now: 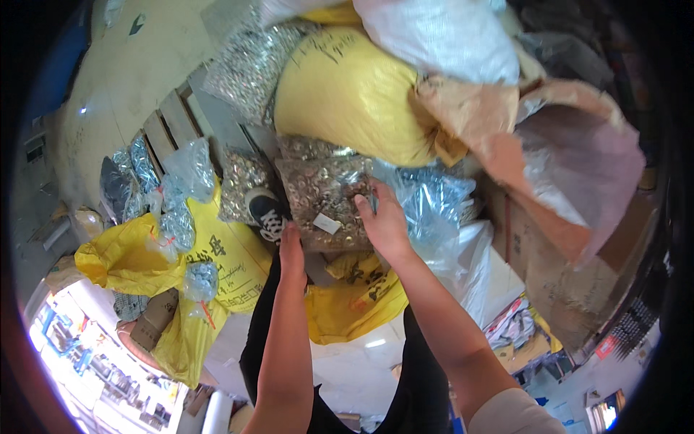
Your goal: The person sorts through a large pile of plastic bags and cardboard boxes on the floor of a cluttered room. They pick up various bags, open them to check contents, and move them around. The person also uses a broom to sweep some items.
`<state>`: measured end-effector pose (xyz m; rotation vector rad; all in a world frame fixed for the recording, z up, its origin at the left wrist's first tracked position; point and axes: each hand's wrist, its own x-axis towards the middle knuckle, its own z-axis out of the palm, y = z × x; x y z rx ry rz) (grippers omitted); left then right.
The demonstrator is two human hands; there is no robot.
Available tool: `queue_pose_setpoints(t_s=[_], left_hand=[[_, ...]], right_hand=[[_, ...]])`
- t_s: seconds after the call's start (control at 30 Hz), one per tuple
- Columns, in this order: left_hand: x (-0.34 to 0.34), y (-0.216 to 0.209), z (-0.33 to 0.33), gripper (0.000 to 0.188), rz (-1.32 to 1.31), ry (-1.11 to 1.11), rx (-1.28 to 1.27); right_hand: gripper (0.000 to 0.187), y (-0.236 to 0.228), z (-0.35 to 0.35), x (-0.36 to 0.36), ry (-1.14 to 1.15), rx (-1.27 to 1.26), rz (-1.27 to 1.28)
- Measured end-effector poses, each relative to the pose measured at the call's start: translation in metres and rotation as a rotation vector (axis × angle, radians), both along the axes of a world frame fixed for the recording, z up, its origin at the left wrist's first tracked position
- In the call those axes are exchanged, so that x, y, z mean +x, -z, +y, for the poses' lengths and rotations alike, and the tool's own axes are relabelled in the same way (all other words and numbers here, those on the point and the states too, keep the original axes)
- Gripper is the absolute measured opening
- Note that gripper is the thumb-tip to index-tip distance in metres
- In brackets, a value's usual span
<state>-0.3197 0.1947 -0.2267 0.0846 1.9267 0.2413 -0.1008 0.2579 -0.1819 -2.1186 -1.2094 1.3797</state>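
A clear plastic bag of small brass-coloured rings [325,195] is being gripped from both sides, right in the middle of the scene. The left hand [291,249] is pressed against its near left corner, fingers extended along the edge; the right hand [383,220] is clamped on its right edge, fingers curled over the top. The bag is rested on a heap, just near of a big yellow sack [347,94]. By the look of it, a lift or a shift of the bag is under way; a firm two-handed hold would be called for, since such a load is likely heavy and slack. One black shoe [266,211] is seen just left of it. At least five smaller clear bags of silvery parts [177,195] are counted on the yellow sacks at far left. One torn cardboard box [571,210] is seen on the right.
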Motion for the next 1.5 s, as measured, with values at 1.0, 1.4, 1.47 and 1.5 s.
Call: queue_pose_setpoints(t_s=[1.0,1.4,1.47,1.5], left_hand=[[-0.176,-0.209,0.144,0.024,-0.167,0.191,0.093],[0.103,-0.375,0.263,0.024,-0.230,0.413,0.299],[0.125,-0.394,0.277,0.027,-0.292,0.327,0.330],[0.132,-0.397,0.286,0.027,-0.312,0.267,0.304]], right_hand=[[0.034,-0.221,0.074,0.147,-0.166,-0.231,-0.674],[0.029,-0.313,0.155,0.197,-0.047,0.009,-0.215],[0.031,-0.322,0.191,0.201,-0.043,0.127,-0.204],[0.032,-0.324,0.214,0.202,-0.044,0.199,-0.197]])
